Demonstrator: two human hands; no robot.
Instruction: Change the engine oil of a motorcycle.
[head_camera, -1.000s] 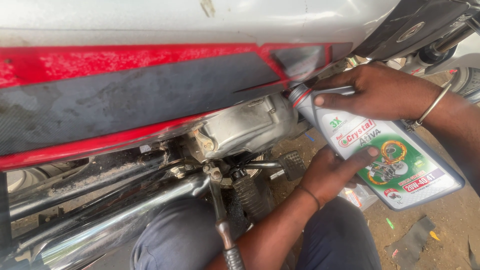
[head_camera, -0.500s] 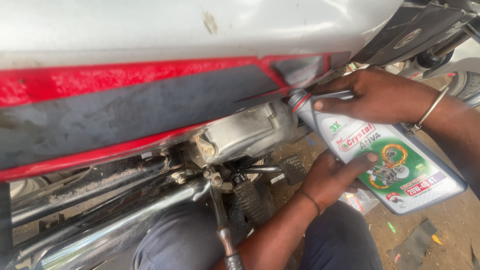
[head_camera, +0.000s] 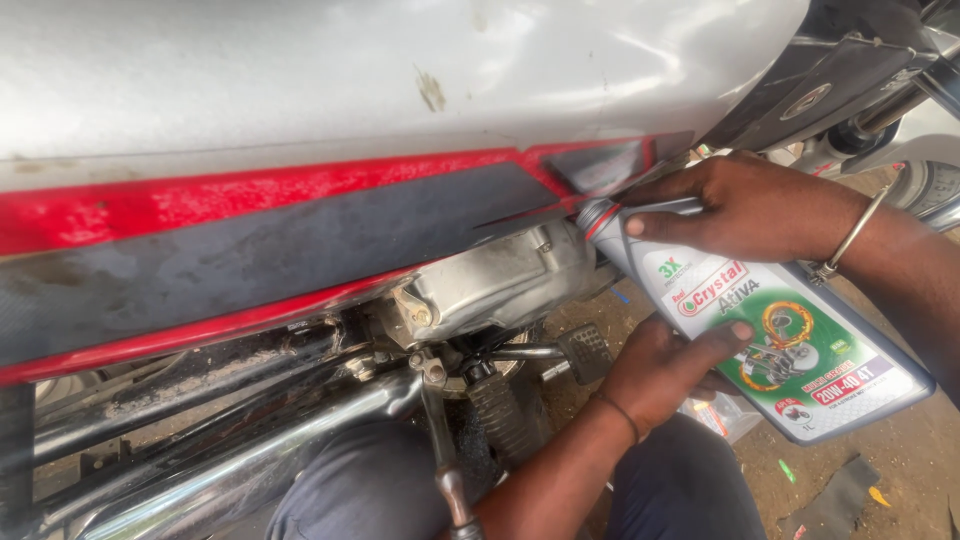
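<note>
Fingers (head_camera: 690, 222) of the right hand (head_camera: 760, 208) are curling closed over the upper shoulder of a grey oil bottle (head_camera: 770, 335), thumb pressing its face, while the left hand (head_camera: 660, 372) is cupping the bottle from below, its thumb lying across the green label and its fingers hidden behind. The bottle is lying tilted, its red-ringed neck (head_camera: 597, 217) pointing up-left and meeting the silver engine casing (head_camera: 495, 283) just under the lower edge of the motorcycle's red and black side panel (head_camera: 250, 250); the bottle's base is hanging out beyond the machine, over bare ground (head_camera: 905, 450). A metal bangle (head_camera: 850, 240) is circling the right wrist. Below the casing, a footpeg (head_camera: 583, 350), a kick lever (head_camera: 440, 440) and a chrome exhaust pipe (head_camera: 250, 465) are showing, with the person's dark-trousered knees (head_camera: 380, 490) beneath them.
</note>
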